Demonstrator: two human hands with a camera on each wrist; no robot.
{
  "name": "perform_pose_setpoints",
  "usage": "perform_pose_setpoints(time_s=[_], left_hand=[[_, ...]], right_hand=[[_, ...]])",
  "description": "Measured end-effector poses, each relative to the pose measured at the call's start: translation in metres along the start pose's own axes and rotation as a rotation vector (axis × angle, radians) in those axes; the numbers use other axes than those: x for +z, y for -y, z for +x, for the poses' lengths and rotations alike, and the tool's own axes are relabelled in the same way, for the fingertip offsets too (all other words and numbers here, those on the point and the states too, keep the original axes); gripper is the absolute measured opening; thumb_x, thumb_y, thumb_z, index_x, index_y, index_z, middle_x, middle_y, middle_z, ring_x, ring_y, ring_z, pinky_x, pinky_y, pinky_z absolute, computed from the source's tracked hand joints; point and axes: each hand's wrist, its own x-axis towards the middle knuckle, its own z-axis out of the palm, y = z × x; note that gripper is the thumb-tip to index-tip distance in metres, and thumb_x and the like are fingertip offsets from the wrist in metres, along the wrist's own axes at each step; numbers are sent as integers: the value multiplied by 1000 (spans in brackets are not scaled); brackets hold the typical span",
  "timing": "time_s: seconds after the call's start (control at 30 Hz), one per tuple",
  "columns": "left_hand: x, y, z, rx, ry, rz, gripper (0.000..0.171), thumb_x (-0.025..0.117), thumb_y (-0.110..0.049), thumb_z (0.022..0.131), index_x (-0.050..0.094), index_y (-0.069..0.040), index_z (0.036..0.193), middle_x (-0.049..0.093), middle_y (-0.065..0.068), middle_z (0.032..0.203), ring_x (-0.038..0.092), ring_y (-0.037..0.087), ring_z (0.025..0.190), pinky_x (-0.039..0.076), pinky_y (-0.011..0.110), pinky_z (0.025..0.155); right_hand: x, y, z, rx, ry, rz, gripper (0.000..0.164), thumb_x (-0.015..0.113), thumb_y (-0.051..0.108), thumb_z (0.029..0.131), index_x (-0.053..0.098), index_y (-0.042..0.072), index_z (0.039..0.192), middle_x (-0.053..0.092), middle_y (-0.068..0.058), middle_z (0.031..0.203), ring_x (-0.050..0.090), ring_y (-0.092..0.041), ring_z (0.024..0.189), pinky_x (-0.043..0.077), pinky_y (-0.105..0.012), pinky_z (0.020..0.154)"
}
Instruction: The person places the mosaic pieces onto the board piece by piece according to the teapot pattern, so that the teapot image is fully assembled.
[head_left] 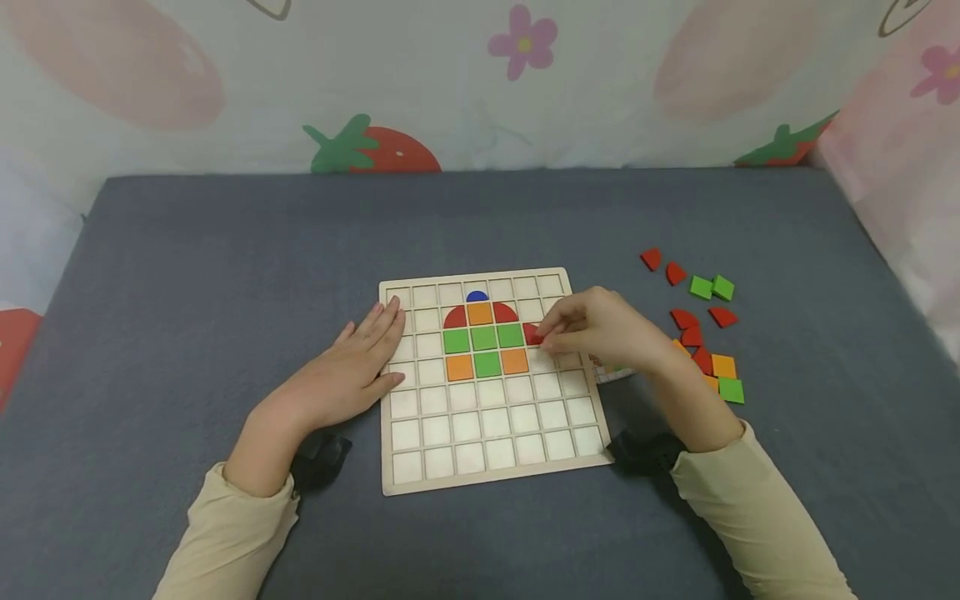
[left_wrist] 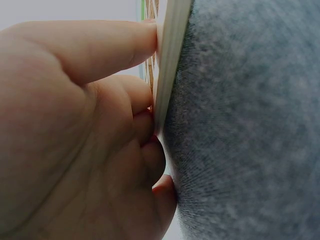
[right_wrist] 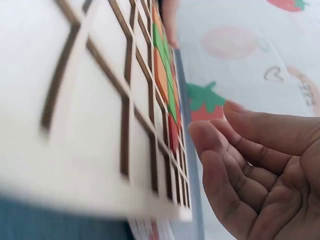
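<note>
A square wooden grid board (head_left: 438,437) lies on the table, partly filled with coloured tiles. My left hand (head_left: 341,371) rests on its left edge, fingers stretched over the border cells; the left wrist view shows thumb and fingertips against the board's edge (left_wrist: 172,55). At the right end of the green row sits a red tile (head_left: 532,334). My right hand (head_left: 600,327) is close beside it, fingers loosely bent. In the right wrist view the red tile (right_wrist: 173,132) lies in the grid, and nothing shows between my thumb and fingers. Orange, green, red and blue tiles (head_left: 483,337) form a block on the board.
Loose red tiles (head_left: 684,319), green tiles (head_left: 701,287) and orange tiles (head_left: 723,366) lie scattered on the grey tablecloth (head_left: 225,250) right of the board. A printed card (head_left: 611,372) shows partly under the board's right edge. A strawberry-patterned curtain (head_left: 420,83) hangs behind the table.
</note>
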Motion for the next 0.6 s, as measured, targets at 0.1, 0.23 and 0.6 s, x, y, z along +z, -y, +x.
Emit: perform_pose_setpoints(time_s=[0.1, 0.23, 0.6], left_hand=[[0, 0, 0, 0, 1, 1, 70, 47, -26, 99, 8, 2, 150, -1, 16, 157, -2, 30, 143, 8, 54, 111], [0, -1, 0, -6, 4, 3, 69, 47, -25, 99, 8, 2, 150, -2, 16, 157, -3, 30, 143, 7, 54, 112], [-2, -4, 0, -9, 9, -4, 70, 47, -23, 99, 7, 3, 149, -2, 16, 157, -3, 30, 143, 7, 53, 112]], right_hand=[[-10, -6, -11, 33, -27, 22, 15, 70, 11, 86, 70, 1, 97, 70, -6, 84, 64, -22, 75, 51, -34, 66], [-23, -15, -30, 71, -79, 44, 17, 69, 15, 87, 69, 1, 97, 69, -9, 85, 64, -25, 74, 52, -34, 63], [-56, -57, -94, 179, -219, -39, 26, 68, 23, 89, 68, 2, 103, 69, -8, 89, 63, -17, 77, 51, -27, 65]])
